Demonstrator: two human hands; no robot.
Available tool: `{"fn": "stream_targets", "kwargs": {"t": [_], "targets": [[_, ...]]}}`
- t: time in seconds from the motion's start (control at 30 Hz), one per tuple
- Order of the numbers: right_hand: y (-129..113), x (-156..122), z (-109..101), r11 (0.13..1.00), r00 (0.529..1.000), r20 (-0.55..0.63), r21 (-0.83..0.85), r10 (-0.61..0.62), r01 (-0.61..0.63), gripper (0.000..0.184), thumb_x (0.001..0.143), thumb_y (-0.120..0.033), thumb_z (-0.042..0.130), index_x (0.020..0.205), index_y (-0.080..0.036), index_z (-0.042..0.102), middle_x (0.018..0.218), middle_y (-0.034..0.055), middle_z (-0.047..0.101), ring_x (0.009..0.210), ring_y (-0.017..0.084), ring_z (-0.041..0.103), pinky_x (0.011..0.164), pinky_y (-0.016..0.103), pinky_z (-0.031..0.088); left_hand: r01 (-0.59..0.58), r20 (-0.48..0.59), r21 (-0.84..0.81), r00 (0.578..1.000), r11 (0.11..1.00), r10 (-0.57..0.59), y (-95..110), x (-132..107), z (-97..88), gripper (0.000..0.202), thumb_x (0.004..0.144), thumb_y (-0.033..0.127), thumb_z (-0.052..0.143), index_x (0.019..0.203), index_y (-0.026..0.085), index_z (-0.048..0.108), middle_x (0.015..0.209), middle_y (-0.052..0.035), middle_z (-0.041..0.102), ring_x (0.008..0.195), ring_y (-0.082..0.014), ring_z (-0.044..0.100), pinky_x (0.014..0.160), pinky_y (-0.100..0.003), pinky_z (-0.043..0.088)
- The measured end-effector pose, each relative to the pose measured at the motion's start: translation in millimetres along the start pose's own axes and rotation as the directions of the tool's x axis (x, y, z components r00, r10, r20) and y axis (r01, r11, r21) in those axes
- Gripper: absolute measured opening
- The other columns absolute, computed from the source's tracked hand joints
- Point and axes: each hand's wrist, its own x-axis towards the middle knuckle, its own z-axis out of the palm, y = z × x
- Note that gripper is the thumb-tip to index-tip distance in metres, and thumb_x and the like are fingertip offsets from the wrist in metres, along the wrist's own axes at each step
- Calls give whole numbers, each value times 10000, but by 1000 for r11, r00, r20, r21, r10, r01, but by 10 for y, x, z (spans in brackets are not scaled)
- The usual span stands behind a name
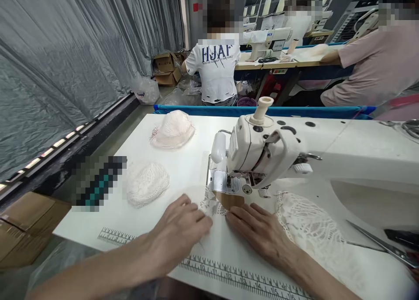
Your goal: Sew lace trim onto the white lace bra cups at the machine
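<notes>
A small piece of white lace fabric (212, 206) lies in front of the presser foot of a white sewing machine (262, 147). My left hand (183, 226) is at the lace's left edge, its fingers curled closed on it; the fingertips are partly hidden. From the right, my right hand (258, 230) rests flat with fingers stretched, tips touching the lace's near edge. A tan patch (231, 200) shows between the right fingers and the metal needle plate (218, 180). Beside my right wrist lies a larger white lace piece (310, 221).
Left on the white table (196, 160) are a lace cup (149, 183) and a pale pink cup (173, 129). Scissors (382, 243) lie at the right. A printed ruler (242, 277) runs along the front edge. Cardboard boxes (29, 228) stand left; people sit at machines beyond.
</notes>
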Motion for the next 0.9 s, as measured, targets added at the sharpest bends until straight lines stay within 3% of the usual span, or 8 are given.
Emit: {"fn": "stream_targets", "kwargs": {"t": [0.07,0.13,0.3,0.47,0.57,0.67,0.9], "targets": [[-4,-9,2,999,998,62,50,-17,14,212,947,-196,393,963,-128,594,878,96,654,733,171,589,614,309,461,-15,-44,-34,999,999,13,-27,211,-29,383,769,-114,350,926,170,555,854,0,631,785,-134,539,726,-289,356],[-10,-25,16,997,993,115,81,-23,14,197,937,-266,444,948,-137,593,893,91,646,735,173,592,615,311,463,-49,-48,-64,998,997,46,-55,367,34,356,790,-82,364,936,175,563,918,-8,621,807,-137,537,717,-282,372],[-31,-46,27,992,998,51,121,-31,25,252,920,-44,328,898,-108,570,924,115,650,753,168,605,610,307,472,-41,-69,-61,997,997,36,-96,402,235,357,829,-19,371,1098,162,520,1082,-60,568,898,-169,516,687,-275,411],[-42,4,-19,991,996,-71,121,-46,54,274,913,-5,293,930,-64,560,886,143,662,834,192,616,680,333,496,-110,-76,-109,992,988,102,-106,425,224,438,849,0,407,1245,187,436,1209,-53,547,996,-171,492,788,-315,390],[-30,23,-28,990,1000,-4,143,-15,15,234,939,-73,335,960,-68,568,923,140,656,905,208,602,740,352,500,-107,-59,-159,993,981,99,-131,540,241,457,860,50,454,1285,214,417,1131,-36,598,1011,-183,474,808,-340,358],[-9,18,-25,985,996,92,171,21,-36,217,947,-108,356,954,-96,573,923,118,650,822,185,601,689,339,505,-78,-42,-173,997,982,71,-175,608,261,446,853,73,497,1270,223,445,1110,-38,592,1025,-193,458,807,-351,343],[15,12,-52,970,999,-42,242,-24,33,235,929,-37,349,1102,-86,500,967,131,650,884,178,588,710,321,501,-99,-50,-162,994,982,92,-208,614,241,327,835,78,539,1119,238,574,1144,-35,547,1020,-193,450,777,-338,369]]}}
